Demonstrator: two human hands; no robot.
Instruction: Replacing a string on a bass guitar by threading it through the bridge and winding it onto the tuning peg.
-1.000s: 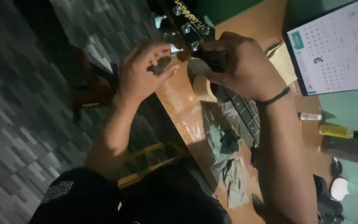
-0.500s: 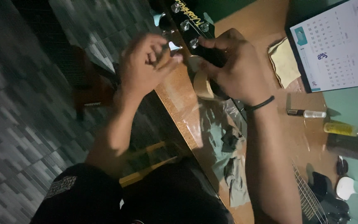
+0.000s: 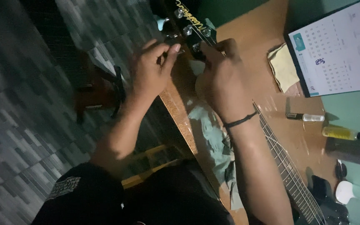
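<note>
Wooden table, brown top, filling the frame from 12 to 5 o'clock, its edge running diagonally toward 6 o'clock. Guitar, dark, lying along that edge, neck and strings rising from 5 o'clock to the headstock at 12 o'clock, tuning pegs showing on both sides. Desk calendar, white page, standing at 2 o'clock. Pale green cloth, crumpled under the neck near centre. Left hand at 11 o'clock of centre, thumb and forefinger pressed together on a small part just beside the left-side pegs; what is pinched is too small to tell. Right hand, with a dark wrist band, curled over the headstock base, fingertips closed at a peg. Yellow folded cloth, just left of the calendar. Yellow bottle, lying at 3 o'clock. Small clear vial, just above that bottle.
</note>
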